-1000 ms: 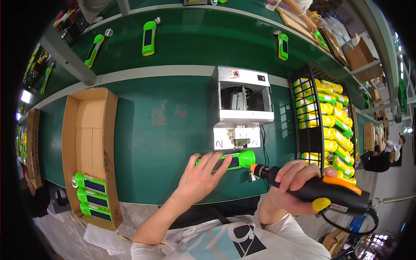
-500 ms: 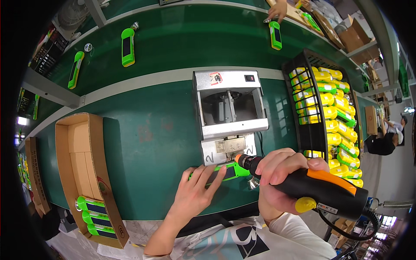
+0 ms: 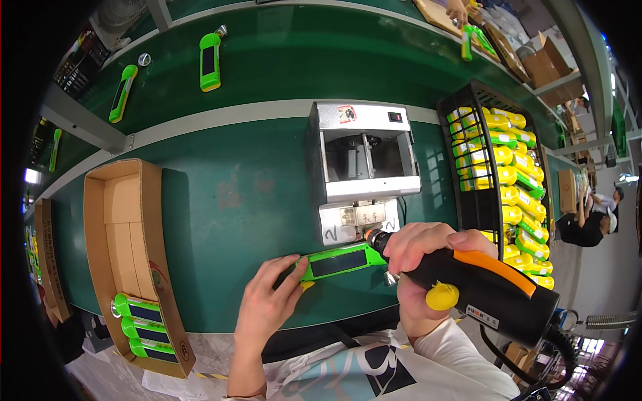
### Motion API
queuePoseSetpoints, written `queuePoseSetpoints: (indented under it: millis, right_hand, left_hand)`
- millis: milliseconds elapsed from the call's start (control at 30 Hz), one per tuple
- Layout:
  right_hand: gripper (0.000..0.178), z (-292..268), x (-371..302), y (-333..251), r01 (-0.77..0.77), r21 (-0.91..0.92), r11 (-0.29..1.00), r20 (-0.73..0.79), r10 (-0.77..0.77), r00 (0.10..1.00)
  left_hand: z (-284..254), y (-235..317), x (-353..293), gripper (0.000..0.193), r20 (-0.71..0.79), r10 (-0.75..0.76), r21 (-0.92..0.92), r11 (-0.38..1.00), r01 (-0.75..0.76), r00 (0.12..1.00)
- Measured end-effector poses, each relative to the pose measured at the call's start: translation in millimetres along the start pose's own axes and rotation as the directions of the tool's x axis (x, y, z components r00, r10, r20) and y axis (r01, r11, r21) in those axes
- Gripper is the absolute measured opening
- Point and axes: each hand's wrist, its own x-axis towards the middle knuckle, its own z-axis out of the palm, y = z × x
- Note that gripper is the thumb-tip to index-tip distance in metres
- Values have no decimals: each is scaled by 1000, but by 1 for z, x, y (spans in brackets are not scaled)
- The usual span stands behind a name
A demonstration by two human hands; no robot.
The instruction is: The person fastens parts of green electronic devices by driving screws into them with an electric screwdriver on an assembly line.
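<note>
At the bench's front, a green lamp body (image 3: 338, 263) with a long dark panel lies face up, a bit of yellow showing beneath its left end. My left hand (image 3: 267, 291) grips that left end between thumb and fingers. A shiny reflector cup (image 3: 390, 279) sits by the lamp's right end, partly under the tool. My right hand (image 3: 428, 257) is wrapped round a black and orange electric screwdriver (image 3: 491, 287). Its tip is at the front of a silver screw feeder (image 3: 364, 190), just above the lamp's right end; whether they touch I cannot tell.
An open cardboard box (image 3: 124, 220) at left holds several green lamps. On the right, a black crate (image 3: 478, 194) is full of yellow-green lamps. More lamps (image 3: 210, 63) lie on the green belt beyond. A co-worker's hand (image 3: 457, 12) holds one at the far right.
My left hand has slid to the lamp's left end, baring its panel. The screwdriver stays by the feeder. The co-worker's hand has lifted a lamp off the belt. The whole view has shifted slightly.
</note>
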Motion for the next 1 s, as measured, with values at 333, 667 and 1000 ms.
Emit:
queuePoseSetpoints:
  millis: [333, 667, 1000]
  right_hand:
    - [59, -8, -22, -5, -44, 259, 965, -100, 72, 992]
    - [54, 13, -29, -1, -213, 318, 924, -99, 256, 962]
    - [58, 17, -29, 13, -174, 370, 912, -44, 205, 978]
  left_hand:
    - [35, 20, 24, 64, 13, 25, -228, 974, -21, 1000]
    - [40, 12, 23, 64, 52, -48, -274, 960, 61, 997]
    - [38, 10, 24, 60, 47, -27, -283, 958, 40, 999]
